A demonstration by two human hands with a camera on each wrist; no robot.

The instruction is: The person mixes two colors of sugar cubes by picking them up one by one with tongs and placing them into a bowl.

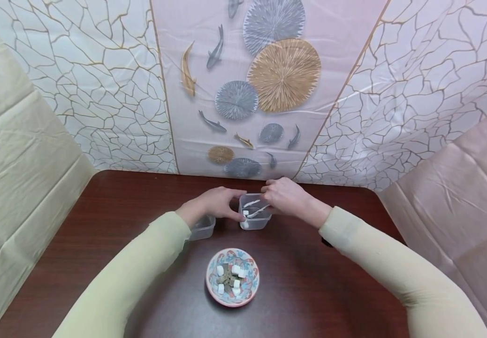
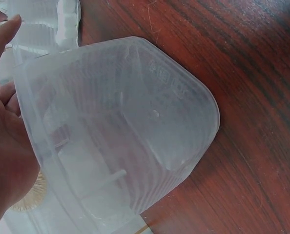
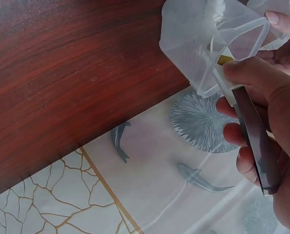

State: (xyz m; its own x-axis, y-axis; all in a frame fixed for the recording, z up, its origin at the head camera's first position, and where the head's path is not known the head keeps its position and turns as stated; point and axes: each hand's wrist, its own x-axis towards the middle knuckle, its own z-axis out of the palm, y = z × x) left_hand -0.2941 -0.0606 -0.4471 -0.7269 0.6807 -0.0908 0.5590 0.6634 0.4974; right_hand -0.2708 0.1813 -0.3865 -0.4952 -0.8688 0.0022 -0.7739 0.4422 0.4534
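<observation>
My left hand (image 1: 222, 203) grips the left side of a clear plastic container (image 1: 255, 224), thumb at its near corner and fingers at its far edge. In my right hand (image 1: 286, 196) is a pair of tongs (image 3: 257, 141), with a shiny dark handle and a yellow patch near the thumb. Its two white arms reach down into the container in the head view. White cube-like pieces (image 1: 245, 213) lie inside, by the tongs' tips. The handle lies along the palm, with the fingers curled around it in the right wrist view.
Beside my left wrist stands a second clear container (image 1: 203, 230), whose inside shows no pieces in the left wrist view. Nearer to me, a patterned bowl (image 1: 213, 290) holds several white and brown cubes. The dark wooden table (image 1: 311, 291) meets a patterned cloth backdrop (image 1: 201, 155).
</observation>
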